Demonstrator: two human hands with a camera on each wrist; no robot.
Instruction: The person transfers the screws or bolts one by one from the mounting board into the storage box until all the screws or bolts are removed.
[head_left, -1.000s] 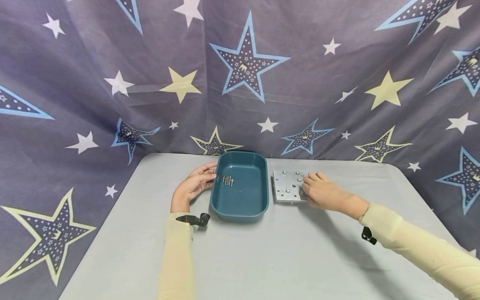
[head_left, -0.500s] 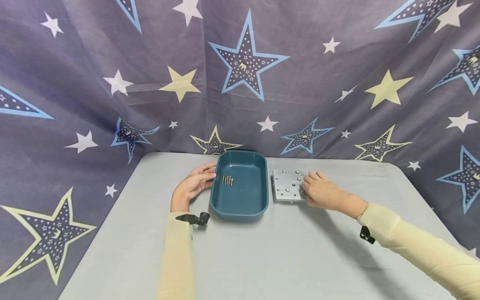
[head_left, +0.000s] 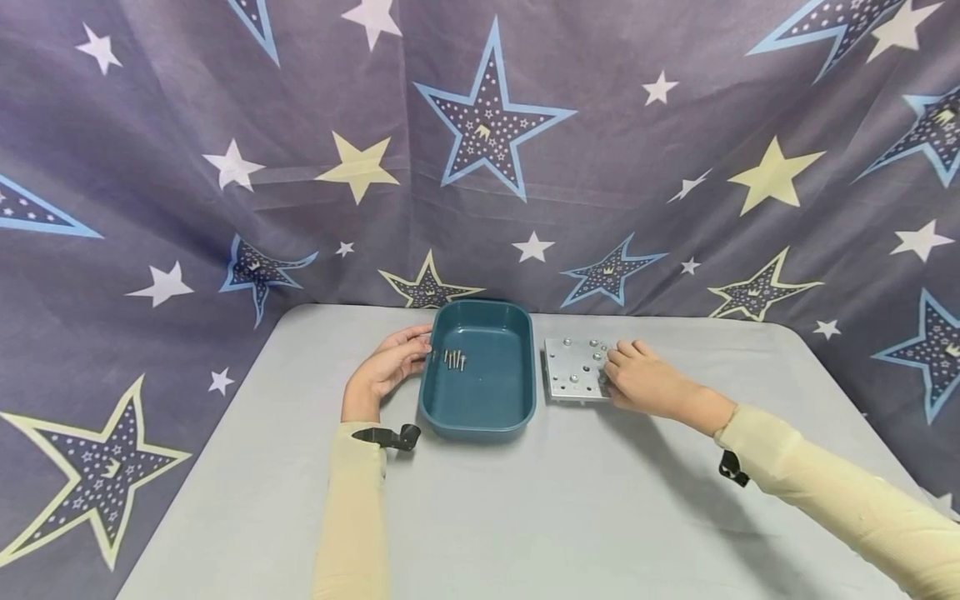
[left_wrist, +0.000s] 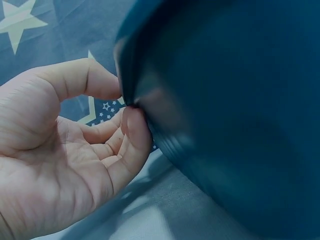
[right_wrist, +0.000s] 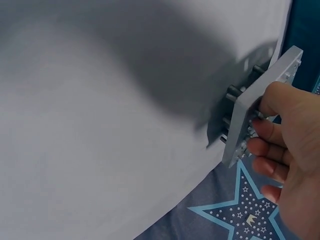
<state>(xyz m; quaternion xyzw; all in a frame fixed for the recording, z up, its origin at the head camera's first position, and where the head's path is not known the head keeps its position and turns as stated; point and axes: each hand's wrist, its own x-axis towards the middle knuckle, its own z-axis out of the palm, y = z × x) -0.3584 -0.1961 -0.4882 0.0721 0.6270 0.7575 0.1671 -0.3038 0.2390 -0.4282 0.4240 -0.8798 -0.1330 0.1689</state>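
A: Status of both hands, pls?

B: L grip (head_left: 388, 364) pinches the left rim of the tray (head_left: 495, 392), thumb vs. fingers. R grip (head_left: 647, 381) is over the right side of the plate (head_left: 567, 367), narrow, thumb + index pinching a small bolt (right_wrist: 258, 114) AFAICT; head view hides the tips.

A: And the plate's where?

B: On the counter (head_left: 525, 517), just right of the tray. Metal legs (right_wrist: 233, 93) poke out underneath, so it prob. sits raised; pressing hard near an edge could rock it.

A: Best way to work the bolt?

B: IMO fingertips only, force in line w/ its hole, no sideways load. Go gently, b/c other bolt heads (head_left: 597, 357) stand close & could get knocked.

A: L grip any help?

B: Only steadies the tray, not the plate. Light pinch is enough: don't tip it, or the screws (head_left: 454, 361) inside, near its left wall, may roll. If the plate slips, brace that instead.
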